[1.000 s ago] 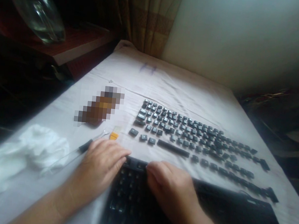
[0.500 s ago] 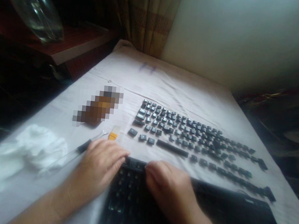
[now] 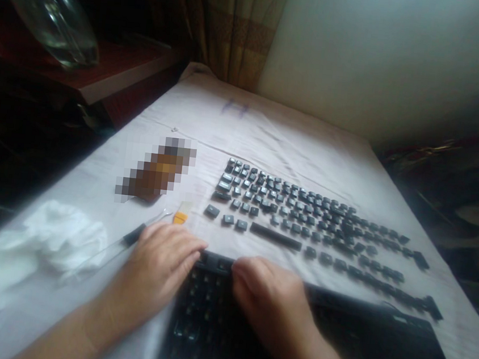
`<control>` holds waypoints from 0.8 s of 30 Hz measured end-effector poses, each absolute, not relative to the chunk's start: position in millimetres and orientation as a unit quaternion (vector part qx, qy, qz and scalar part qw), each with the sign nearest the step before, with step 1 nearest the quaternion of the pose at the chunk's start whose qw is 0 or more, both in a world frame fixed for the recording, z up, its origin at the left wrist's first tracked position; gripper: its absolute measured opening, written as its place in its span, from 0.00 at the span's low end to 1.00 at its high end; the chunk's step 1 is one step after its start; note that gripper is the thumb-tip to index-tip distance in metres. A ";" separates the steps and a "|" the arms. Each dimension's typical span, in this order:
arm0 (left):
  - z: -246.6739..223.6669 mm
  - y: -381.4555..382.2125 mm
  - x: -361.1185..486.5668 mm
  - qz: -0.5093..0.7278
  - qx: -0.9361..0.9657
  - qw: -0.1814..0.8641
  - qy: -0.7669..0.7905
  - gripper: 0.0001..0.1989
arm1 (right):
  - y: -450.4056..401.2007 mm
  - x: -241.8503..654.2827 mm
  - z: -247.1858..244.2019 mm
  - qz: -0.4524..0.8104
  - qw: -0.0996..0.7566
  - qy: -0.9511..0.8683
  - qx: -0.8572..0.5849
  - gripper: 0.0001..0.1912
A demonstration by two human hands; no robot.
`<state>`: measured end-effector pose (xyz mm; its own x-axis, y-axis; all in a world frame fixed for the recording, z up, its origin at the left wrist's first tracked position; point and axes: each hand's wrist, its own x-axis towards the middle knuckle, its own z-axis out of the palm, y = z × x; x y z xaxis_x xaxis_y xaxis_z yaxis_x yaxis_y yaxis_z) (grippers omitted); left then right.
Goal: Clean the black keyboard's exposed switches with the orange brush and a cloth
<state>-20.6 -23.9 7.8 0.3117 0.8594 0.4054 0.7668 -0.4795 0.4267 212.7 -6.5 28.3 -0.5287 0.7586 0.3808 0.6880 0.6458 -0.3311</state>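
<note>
A black keyboard base (image 3: 368,341) without most of its keycaps lies at the bottom of the view. My left hand (image 3: 166,260) rests at its far left corner, fingers together, fingertips on the edge. Curled against the same far edge, a little to the right, is my right hand (image 3: 268,288); whatever its fingers hold is hidden. Beyond the base, loose black keycaps (image 3: 287,210) lie in rows, with the long space bar (image 3: 275,236) nearest the hands. A yellow brush (image 3: 181,217) is just past my left hand.
A dark-handled tool (image 3: 134,235) lies beside my left hand, near a crumpled white cloth (image 3: 66,235). A blurred-out brown object (image 3: 157,173) sits farther back on the bed-like sheet (image 3: 270,131). A glass vessel (image 3: 62,29) stands on a reddish shelf (image 3: 126,70).
</note>
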 end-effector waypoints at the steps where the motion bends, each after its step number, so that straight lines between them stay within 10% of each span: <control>1: 8.0 -24.0 -20.5 0.301 0.806 0.078 0.505 0.10 | -6.4 212.1 28.4 0.068 0.253 -0.871 -0.416 0.11; 24: 2.6 -28.2 -23.5 0.262 0.828 0.095 0.487 0.20 | -14.4 242.5 41.6 0.059 0.323 -0.837 -0.438 0.11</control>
